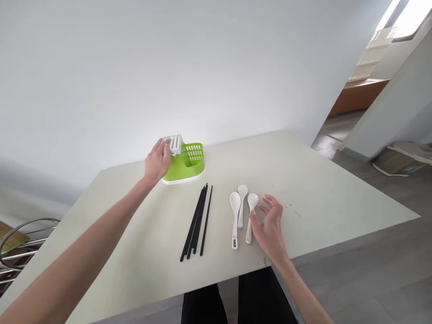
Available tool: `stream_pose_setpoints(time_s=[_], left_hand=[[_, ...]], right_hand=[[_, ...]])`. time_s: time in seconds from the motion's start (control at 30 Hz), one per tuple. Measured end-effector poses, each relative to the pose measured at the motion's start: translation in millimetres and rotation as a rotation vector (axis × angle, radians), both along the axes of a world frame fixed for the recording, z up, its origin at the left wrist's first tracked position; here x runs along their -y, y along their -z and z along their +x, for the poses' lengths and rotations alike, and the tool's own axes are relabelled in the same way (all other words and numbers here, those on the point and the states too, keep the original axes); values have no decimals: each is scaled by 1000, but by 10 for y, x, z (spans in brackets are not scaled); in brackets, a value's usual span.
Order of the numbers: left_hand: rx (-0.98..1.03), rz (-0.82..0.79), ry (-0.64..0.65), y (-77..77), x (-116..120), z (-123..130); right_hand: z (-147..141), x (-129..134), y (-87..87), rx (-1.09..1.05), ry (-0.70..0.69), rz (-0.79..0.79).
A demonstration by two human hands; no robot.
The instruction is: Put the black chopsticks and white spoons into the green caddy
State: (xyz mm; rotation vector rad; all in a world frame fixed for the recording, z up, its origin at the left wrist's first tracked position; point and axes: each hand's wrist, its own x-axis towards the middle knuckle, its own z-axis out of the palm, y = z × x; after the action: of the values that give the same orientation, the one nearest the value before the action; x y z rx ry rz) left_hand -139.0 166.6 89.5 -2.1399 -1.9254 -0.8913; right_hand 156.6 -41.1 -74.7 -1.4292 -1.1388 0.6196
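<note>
My left hand (pixel 158 158) is closed on a white slotted piece (pixel 175 144) at the top left of a green utensil caddy (pixel 178 170). The caddy has a latticed side and a white base, and stands near the wall. Beside the rightmost white spoon (pixel 249 231), my right hand (pixel 270 225) has its fingers apart. Its thumb is close to that spoon's handle; I cannot tell if they touch. Two more white spoons lie just left, a larger one (pixel 235 220) with a printed handle and a smaller one (pixel 242 193).
Several black chopsticks (pixel 195 225) lie left of the spoons, one slightly apart. The pale table (pixel 324 189) meets a white wall (pixel 216 72). A metal-framed chair or rack (pixel 25 245) stands at lower left, and a box (pixel 401 158) sits on the floor at right.
</note>
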Motion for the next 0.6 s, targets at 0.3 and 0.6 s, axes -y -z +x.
stream_pose_setpoints(time_s=[0.3,0.6], left_hand=[[46,-69,96,56,33,981],[87,-170,143,54,181,1284]], right_hand=[[2,-25,-1,-47,50,19],[11,-36,-8,-49,46,-6]])
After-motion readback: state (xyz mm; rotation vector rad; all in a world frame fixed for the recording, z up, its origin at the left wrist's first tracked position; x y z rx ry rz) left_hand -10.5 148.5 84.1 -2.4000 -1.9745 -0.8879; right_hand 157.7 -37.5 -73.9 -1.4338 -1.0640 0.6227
